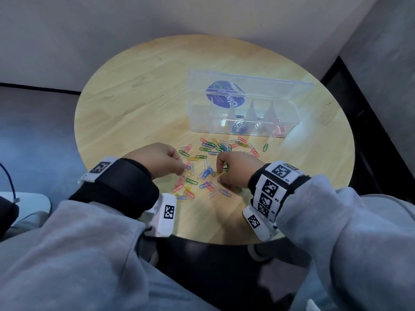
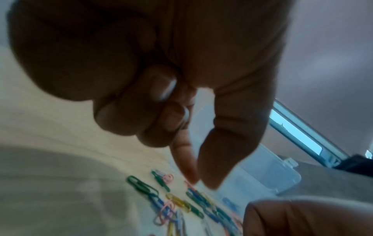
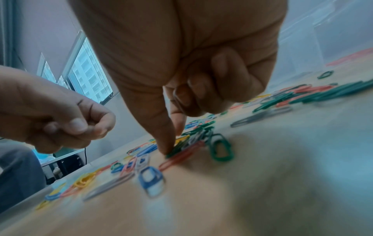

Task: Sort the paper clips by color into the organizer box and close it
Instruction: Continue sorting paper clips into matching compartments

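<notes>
Several colored paper clips (image 1: 208, 162) lie scattered on the round wooden table (image 1: 139, 97), in front of the clear organizer box (image 1: 202, 122). Its lid (image 1: 258, 84) stands open. Blue clips (image 1: 239, 127) lie in one compartment and red clips (image 1: 278, 131) in the rightmost one. My right hand (image 1: 221, 173) (image 3: 173, 143) pinches a yellow clip (image 1: 219, 173) between thumb and index finger, down among the pile. My left hand (image 1: 183, 171) (image 2: 196, 182) hovers over pink clips (image 1: 187, 167), thumb and index tips together, other fingers curled. Whether it holds a clip is hidden.
The box stands at the table's far right. Bare wood shows at the far left and along the near edge (image 1: 202, 232). Walls meet in a corner behind the table, with dark floor (image 1: 33, 131) to the left. My grey sleeves (image 1: 78, 254) fill the foreground.
</notes>
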Demonstrator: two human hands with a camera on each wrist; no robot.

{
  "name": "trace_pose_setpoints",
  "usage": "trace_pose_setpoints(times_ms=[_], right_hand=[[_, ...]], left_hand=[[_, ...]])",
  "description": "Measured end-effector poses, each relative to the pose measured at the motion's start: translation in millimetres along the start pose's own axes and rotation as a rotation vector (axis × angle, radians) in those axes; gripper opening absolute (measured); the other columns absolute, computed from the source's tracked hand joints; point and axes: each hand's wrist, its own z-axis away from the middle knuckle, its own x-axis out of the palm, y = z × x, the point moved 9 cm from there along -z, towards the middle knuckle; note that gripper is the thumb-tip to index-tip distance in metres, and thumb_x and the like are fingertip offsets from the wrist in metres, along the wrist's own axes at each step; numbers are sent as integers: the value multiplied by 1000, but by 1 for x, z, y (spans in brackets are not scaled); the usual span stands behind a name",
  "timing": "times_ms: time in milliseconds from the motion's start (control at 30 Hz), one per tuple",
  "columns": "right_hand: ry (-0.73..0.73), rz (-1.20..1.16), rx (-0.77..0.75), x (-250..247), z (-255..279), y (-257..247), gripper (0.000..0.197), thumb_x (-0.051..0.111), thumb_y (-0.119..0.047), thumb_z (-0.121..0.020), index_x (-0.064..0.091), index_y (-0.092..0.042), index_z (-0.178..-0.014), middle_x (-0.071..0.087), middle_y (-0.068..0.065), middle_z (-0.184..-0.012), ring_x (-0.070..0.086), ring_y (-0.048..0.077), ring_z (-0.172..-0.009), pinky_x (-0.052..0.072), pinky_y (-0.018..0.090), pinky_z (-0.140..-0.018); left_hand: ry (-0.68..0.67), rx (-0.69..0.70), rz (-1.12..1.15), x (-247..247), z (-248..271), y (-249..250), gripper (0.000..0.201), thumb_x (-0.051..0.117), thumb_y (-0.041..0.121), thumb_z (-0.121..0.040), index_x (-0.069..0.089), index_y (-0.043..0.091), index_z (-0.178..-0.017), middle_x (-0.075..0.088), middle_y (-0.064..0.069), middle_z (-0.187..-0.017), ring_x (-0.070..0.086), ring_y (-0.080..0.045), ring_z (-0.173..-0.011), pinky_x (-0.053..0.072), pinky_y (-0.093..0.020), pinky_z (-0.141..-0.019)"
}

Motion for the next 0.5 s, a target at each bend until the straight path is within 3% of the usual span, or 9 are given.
trace_pose_setpoints(times_ms=[67, 100, 133, 167, 233, 333, 433, 500], right_hand=[[1, 1, 12, -1, 0, 1, 12, 63, -22, -84, 55, -22, -93, 44, -13, -70, 50, 16, -79, 38, 25, -60], [-3, -4, 19, 0, -1, 1, 11, 64, -22, -84, 55, -22, -91, 46, -12, -68, 52, 17, -77, 38, 24, -57], [-12, -11, 25, 0, -1, 1, 11, 64, -22, -85, 54, -21, -88, 49, -11, -66, 53, 17, -74, 37, 21, -56], [-27, -14, 28, 1, -2, 1, 10, 64, -21, -85, 54, -20, -87, 51, -10, -64, 54, 17, -72, 37, 20, -56], [-60, -11, 23, 3, -3, 0, 9, 63, -20, -87, 55, -18, -86, 53, -8, -63, 55, 17, -70, 39, 19, -57], [-40, -12, 22, 1, -1, 1, 10, 63, -20, -86, 53, -19, -84, 54, -8, -64, 55, 16, -68, 41, 21, -57], [-21, -40, 39, 1, -2, 5, 13, 66, -21, -84, 53, -20, -86, 55, -9, -67, 57, 17, -71, 47, 25, -65], [-22, -44, 45, 1, -2, 5, 13, 66, -22, -84, 53, -21, -85, 54, -10, -67, 58, 16, -73, 44, 23, -61]], left_hand=[[0, -13, -90, 3, 1, -1, 16, 73, 27, -63, 68, 17, -76, 70, 1, -84, 61, -19, -77, 50, -31, -74], [-6, -24, -128, 6, 2, -1, 24, 71, 30, -55, 69, 19, -75, 73, 4, -91, 64, -18, -89, 51, -36, -87], [-14, -30, -161, 9, 2, -1, 27, 69, 31, -51, 69, 19, -75, 73, 6, -92, 64, -18, -92, 50, -37, -92], [-18, -37, -198, 13, 2, -2, 25, 69, 28, -52, 68, 19, -75, 72, 7, -88, 64, -18, -90, 50, -35, -90], [-12, -40, -295, 19, 3, -2, 13, 69, 20, -64, 66, 21, -77, 65, 9, -74, 60, -16, -79, 50, -27, -76], [-5, 4, -436, 26, 6, 6, 11, 67, 17, -74, 60, 24, -79, 53, 9, -69, 50, -14, -72, 35, -20, -56], [-27, 8, -457, 30, 3, 7, 15, 70, 17, -74, 59, 24, -81, 55, 7, -75, 49, -14, -74, 33, -21, -54], [-37, 16, -460, 33, 1, 8, 16, 72, 18, -74, 60, 23, -82, 56, 6, -76, 50, -15, -75, 33, -21, -54]])
